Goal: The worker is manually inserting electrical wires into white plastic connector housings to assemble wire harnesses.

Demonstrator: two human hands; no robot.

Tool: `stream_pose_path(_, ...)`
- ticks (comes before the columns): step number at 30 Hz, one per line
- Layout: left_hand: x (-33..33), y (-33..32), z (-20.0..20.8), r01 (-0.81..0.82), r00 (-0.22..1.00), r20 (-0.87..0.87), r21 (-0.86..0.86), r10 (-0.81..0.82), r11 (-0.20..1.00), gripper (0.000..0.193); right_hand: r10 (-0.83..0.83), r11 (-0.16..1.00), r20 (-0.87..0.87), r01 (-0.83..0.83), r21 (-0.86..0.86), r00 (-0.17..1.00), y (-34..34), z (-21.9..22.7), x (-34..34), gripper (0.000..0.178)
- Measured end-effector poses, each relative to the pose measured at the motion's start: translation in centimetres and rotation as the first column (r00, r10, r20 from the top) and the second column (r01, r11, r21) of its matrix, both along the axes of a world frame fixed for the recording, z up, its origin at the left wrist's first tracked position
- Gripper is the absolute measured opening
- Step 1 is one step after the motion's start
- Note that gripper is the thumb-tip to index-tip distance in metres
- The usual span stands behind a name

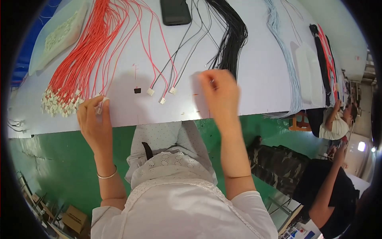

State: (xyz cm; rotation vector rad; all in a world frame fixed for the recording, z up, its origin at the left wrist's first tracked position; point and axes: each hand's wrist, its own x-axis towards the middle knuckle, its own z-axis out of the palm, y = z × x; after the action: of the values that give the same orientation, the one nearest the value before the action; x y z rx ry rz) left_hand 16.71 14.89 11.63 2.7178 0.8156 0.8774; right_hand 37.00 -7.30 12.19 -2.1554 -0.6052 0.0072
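1. White connector (99,109), at the near edge of the pale table (159,116), sits between the thumb and index finger of the left hand (94,125). Those two fingertips are nearly together on it; the other fingers are bent in beside the index finger.
2. Just left of that hand, a heap of white connectors (59,104) ends a thick spread of red wires (85,55), which runs away across the table.
3. The right hand (225,93) is raised over the table, fingers curled inward and thumb close to the index finger. It is slightly blurred, and I cannot tell whether anything is pinched there.
4. Between the hands lie three loose connectors (162,101), near one another, with red and black strands running to them. A small black piece (137,91) lies to their left, below a red mark.
5. Beyond the right hand, a bundle of black wires (234,38) stretches toward the far side; light blue wires (285,63) hang over the table edge farther right, beside a white tray (310,75).
6. Farther off lie a dark phone (175,12) and, at upper left, a translucent bin (36,63) of small white pieces.
7. At far right, a person in a pale shirt (332,125) is beside the table.
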Motion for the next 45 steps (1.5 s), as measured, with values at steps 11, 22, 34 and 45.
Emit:
stream_pose_path(11, 8.7, -9.9, 2.1, 0.403, 0.914, 0.377, -0.887, 0.147, -0.227, 0.023, -0.090, 0.865, -0.035, 0.061, -0.499, 0.995, 0.4, 1.2, 7.5, 0.028)
stream_pose_path(22, 9.8, -10.3, 0.5, 0.393, 0.905, 0.422, -0.871, -0.041, -0.297, 0.025, -0.251, 0.917, -0.282, 0.135, -0.374, 0.926, 0.4, 2.3, 6.7, 0.033)
stream_pose_path(34, 9.8, -10.7, -0.4, 0.470, 0.874, 0.486, -0.846, -0.002, -0.253, 0.024, -0.246, 0.869, -0.222, 0.114, -0.481, 0.943, 0.5, 1.6, 7.4, 0.032)
stream_pose_path(45, 9.9, -11.1, -1.1, 0.516, 0.851, 0.525, -0.826, 0.025, -0.228, 0.025, -0.212, 0.866, -0.350, 0.010, -0.501, 0.912, 1.6, 2.2, 8.3, 0.032)
